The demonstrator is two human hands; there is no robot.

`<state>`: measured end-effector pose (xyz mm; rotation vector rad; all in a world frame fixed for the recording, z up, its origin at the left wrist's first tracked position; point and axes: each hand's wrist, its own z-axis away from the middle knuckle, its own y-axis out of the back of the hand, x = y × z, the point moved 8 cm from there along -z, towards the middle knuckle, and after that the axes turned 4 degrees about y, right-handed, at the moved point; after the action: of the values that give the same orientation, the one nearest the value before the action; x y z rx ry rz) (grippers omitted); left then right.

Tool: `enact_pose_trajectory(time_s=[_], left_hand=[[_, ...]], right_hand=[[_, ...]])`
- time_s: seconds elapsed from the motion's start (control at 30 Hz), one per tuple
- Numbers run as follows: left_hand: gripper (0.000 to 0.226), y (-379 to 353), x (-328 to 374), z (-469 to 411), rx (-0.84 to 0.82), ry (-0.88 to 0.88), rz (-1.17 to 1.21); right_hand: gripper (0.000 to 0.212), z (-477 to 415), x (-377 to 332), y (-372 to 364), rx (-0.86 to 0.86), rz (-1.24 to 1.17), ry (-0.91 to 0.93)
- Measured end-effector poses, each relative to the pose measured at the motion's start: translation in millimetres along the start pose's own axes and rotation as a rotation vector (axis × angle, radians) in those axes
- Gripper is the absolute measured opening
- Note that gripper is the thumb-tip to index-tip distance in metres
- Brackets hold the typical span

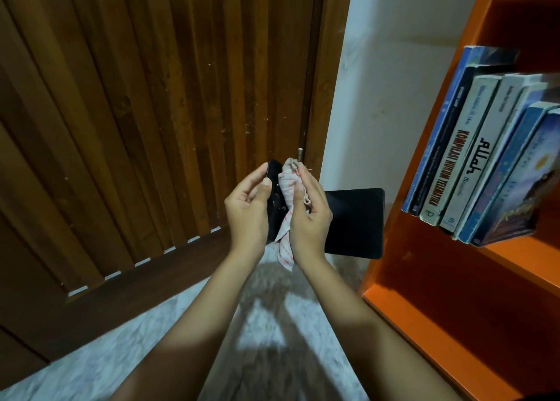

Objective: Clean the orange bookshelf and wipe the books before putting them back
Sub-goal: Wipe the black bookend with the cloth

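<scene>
Slatted wooden door (pixel 136 113) at left. In front of it, left hand (pixel 247 210) grips one cover of an open black book (pixel 354 223), held in mid-air. A pink-striped cloth (pixel 288 188) is bunched in the right hand (pixel 309 222) and pressed against the book's inside. Orange bookshelf (pixel 424 279) at right — row of books (pixel 485 158) leaning on its shelf.

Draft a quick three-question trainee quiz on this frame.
1. Fill in: the right hand presses the cloth against the black ___.
2. Where is the black book? A set down, untouched; B in hand, left of the orange bookshelf; C out of view.
3. True or false: the left hand holds the cloth.
Key: 1 book; 2 B; 3 false, the left hand grips the book.
</scene>
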<state>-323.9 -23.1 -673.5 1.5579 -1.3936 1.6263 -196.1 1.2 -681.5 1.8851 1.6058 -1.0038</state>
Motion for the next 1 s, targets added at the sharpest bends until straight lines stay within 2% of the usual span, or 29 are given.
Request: enact_pose_trajectory(time_s=[0.27,0.43,0.53,0.63,0.73,0.9,1.0], left_hand=[[0.029,15.9,-10.7,-7.3,0.109,0.149,0.121],[0.028,25.6,-21.9,-9.1,0.151,0.202,0.142],[0.028,28.5,-25.9,-7.8,0.186,0.213,0.124],[0.029,32.4,-25.4,-11.0,0.221,0.161,0.045],[0.03,36.5,-24.6,-11.2,0.254,0.117,-0.001],[0.03,26.5,-29.9,-3.7,0.186,0.097,-0.006],[0.028,12.9,-36.3,2.1,0.102,0.109,-0.031]], right_hand=[[0.03,12.0,-5.7,-13.8,-0.321,0.051,0.224],[0.027,29.1,0.0,-3.6,-0.453,0.112,0.335],[0.025,38.1,10.7,9.4,-0.49,0.121,0.32],[0.024,40.6,23.6,21.2,-0.508,0.138,0.204],[0.024,30.4,34.3,36.4,-0.358,0.105,0.022],[0.025,6.7,44.0,59.8,0.143,0.123,-0.16],[0.027,6.7,43.3,56.6,0.249,0.152,-0.2]])
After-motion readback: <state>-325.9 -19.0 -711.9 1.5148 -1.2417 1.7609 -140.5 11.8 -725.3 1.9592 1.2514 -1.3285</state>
